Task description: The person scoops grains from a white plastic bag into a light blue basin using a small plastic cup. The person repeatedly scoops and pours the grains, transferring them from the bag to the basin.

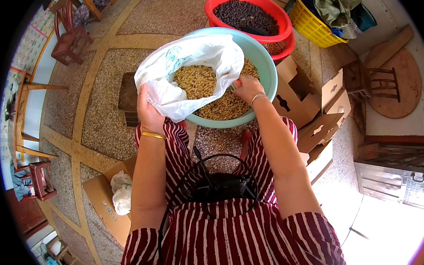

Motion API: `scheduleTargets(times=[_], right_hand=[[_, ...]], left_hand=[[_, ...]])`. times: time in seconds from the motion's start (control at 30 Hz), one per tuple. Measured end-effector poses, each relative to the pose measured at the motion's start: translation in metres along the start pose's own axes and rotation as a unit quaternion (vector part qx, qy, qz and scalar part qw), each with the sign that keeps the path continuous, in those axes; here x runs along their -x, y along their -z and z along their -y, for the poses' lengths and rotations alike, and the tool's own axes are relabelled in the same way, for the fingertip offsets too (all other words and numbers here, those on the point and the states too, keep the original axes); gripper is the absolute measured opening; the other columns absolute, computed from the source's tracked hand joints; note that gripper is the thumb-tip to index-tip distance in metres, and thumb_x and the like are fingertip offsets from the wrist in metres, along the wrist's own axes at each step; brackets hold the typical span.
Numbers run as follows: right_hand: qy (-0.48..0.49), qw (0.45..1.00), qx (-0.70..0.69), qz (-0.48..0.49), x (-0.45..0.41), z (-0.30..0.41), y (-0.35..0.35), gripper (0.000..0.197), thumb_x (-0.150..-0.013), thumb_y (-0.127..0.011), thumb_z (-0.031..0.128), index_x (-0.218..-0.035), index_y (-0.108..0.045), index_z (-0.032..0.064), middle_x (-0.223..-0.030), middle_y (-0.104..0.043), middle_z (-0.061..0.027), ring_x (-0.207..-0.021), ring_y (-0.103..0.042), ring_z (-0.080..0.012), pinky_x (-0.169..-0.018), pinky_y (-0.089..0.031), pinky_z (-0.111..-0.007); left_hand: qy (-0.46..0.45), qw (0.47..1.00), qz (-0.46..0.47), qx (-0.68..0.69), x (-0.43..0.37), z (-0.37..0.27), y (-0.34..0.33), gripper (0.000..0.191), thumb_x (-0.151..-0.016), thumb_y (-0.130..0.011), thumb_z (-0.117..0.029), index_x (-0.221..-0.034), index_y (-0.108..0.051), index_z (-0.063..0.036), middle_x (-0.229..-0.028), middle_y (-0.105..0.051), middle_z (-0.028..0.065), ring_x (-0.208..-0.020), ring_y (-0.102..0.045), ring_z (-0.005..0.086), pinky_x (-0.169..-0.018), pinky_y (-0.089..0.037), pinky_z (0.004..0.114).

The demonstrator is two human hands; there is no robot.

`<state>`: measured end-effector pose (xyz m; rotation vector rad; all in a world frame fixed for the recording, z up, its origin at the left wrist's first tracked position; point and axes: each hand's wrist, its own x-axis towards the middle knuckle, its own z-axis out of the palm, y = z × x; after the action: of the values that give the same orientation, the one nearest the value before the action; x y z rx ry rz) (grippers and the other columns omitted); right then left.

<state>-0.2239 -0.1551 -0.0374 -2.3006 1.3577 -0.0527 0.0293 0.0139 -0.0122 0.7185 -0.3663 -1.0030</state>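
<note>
A white plastic bag (191,48) with faint green print hangs with its mouth wide over a pale blue basin (267,81). My left hand (147,108) grips the bag's near left rim. Tan kernels (196,80), perhaps nuts or beans, show inside the bag's mouth, and more kernels (223,106) lie in the basin around it. At the bag's right rim, my right hand (249,88) curls around a small grey object (233,86), mostly hidden by the fingers. The bag's underside is out of sight.
Behind the basin stand stacked red basins (289,27), the upper one with dark round nuts or seeds (245,16). Open cardboard boxes (298,108) stand at right, below a yellow basket (309,25). A low stool (128,93) is left of the basin; a black cabled device (223,188) rests at my lap.
</note>
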Motion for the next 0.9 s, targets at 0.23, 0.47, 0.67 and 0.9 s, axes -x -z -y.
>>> scheduleTargets(times=[0.23, 0.47, 0.67, 0.9], right_hand=[[0.044, 0.996, -0.001, 0.073, -0.004, -0.005, -0.01, 0.046, -0.075, -0.073, 0.03, -0.113, -0.064, 0.0046, -0.111, -0.065, -0.0159, -0.102, -0.062, -0.0329, -0.091, -0.048, -0.041], [-0.054, 0.912, -0.377, 0.152, 0.008, -0.027, 0.02, 0.063, -0.08, -0.074, 0.041, -0.127, -0.057, 0.0032, -0.107, -0.066, -0.0081, -0.087, -0.063, -0.0154, -0.072, -0.052, -0.029], [-0.079, 0.856, -0.482, 0.169, 0.02, -0.04, 0.041, 0.061, -0.083, -0.072, 0.041, -0.129, -0.056, 0.0038, -0.103, -0.063, -0.0032, -0.082, -0.058, -0.0099, -0.066, -0.049, -0.024], [0.006, 0.837, -0.546, 0.031, 0.027, -0.014, 0.055, 0.054, -0.088, -0.069, 0.035, -0.13, -0.055, 0.0035, -0.108, -0.064, -0.0012, -0.09, -0.057, -0.0079, -0.069, -0.049, -0.023]], left_hand=[[-0.007, 0.999, -0.008, 0.032, 0.003, -0.001, -0.001, 0.049, -0.101, -0.039, -0.032, -0.137, -0.042, 0.0007, -0.133, -0.051, 0.0152, -0.119, -0.054, 0.0303, -0.099, -0.045, 0.045], [-0.01, 1.0, -0.006, 0.019, 0.0, 0.0, 0.0, 0.051, -0.101, -0.037, -0.034, -0.144, -0.033, -0.007, -0.136, -0.047, 0.0196, -0.119, -0.052, 0.0387, -0.099, -0.044, 0.052], [-0.017, 1.0, 0.003, 0.018, 0.002, 0.0, -0.007, 0.05, -0.101, -0.039, -0.033, -0.14, -0.038, -0.0025, -0.135, -0.049, 0.0163, -0.119, -0.053, 0.0334, -0.098, -0.045, 0.049], [0.007, 1.0, 0.011, 0.005, -0.002, 0.001, -0.001, 0.06, -0.099, -0.038, -0.041, -0.144, -0.029, -0.0029, -0.138, -0.044, 0.0227, -0.118, -0.052, 0.0422, -0.097, -0.047, 0.053]])
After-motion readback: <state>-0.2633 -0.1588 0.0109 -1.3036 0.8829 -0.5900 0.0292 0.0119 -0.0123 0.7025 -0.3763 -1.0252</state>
